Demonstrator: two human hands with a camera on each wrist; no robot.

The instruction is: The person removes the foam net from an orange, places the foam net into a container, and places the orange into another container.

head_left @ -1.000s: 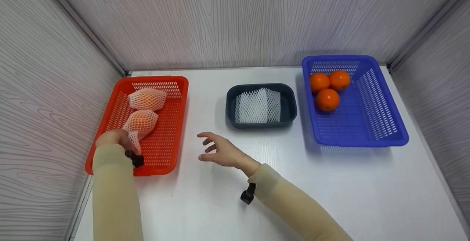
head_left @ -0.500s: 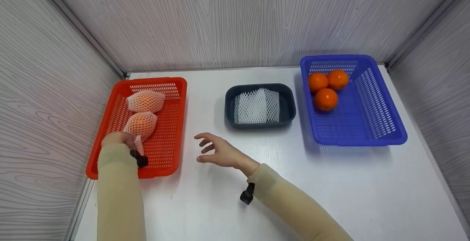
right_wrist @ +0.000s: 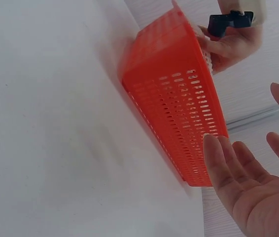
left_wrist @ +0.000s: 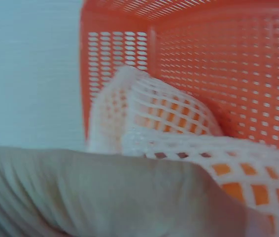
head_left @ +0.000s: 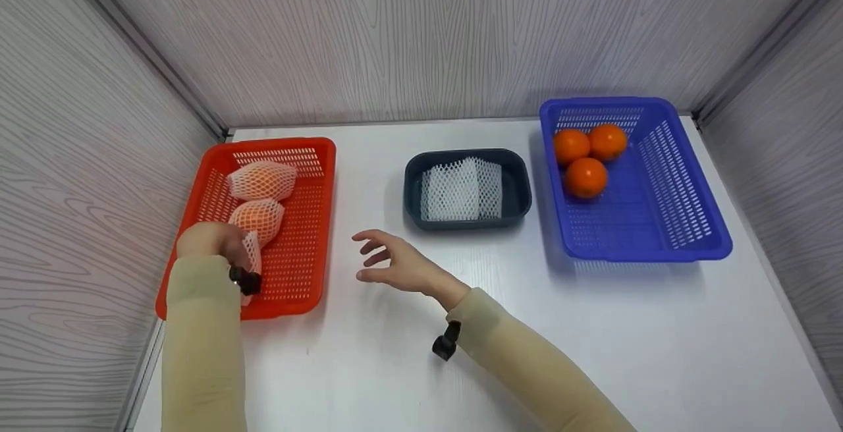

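My left hand is down in the red basket, gripping an orange in a white foam net. Most of that fruit is hidden by the hand in the head view; its net end shows beside the fingers. In the left wrist view the thumb lies against the netted orange. Two more netted oranges lie in the basket, one just beyond the hand and the other farther back. My right hand hovers over the white table right of the basket, fingers loosely bent and apart, holding nothing.
A dark tray at the back middle holds white foam nets. On the right stands a blue basket with three bare oranges at its left side. Wood-grain panels wall the table at the back and sides.
My left hand has shifted slightly inside the red basket, and the net end beside it now hangs nearer the basket's front. The right hand has hardly moved.
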